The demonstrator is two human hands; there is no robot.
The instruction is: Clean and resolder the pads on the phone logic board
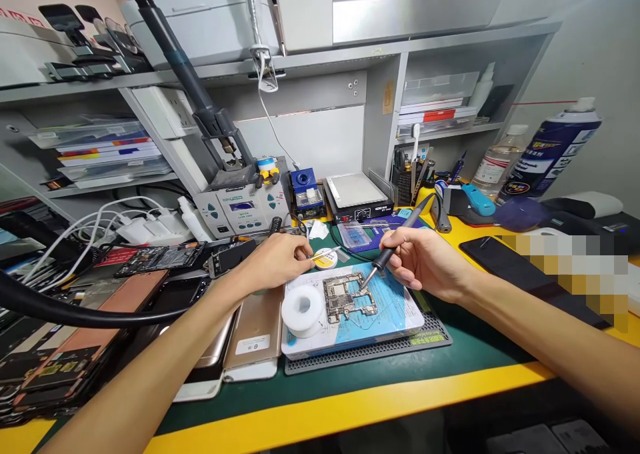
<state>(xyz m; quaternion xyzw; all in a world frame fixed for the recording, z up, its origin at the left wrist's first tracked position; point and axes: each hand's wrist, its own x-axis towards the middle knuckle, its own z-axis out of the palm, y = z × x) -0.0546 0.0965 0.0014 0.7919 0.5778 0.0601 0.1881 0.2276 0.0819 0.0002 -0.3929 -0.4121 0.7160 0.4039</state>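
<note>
The circuit board lay flat on a blue-and-white box on the green table, with a white roll just beside it at nine o'clock. At the board's two o'clock, the right hand gripped a soldering iron, its tip down at the board's upper right part; whether it touched could not be told. The left hand, at ten o'clock, had its thumb and forefinger drawn together beside a small round tin; whether they pinched something thin was unclear. The step in hand looked like close iron work on the board, judging by the pose. A next move there called for a steady wrist, a light tip and care around the neighbouring parts.
</note>
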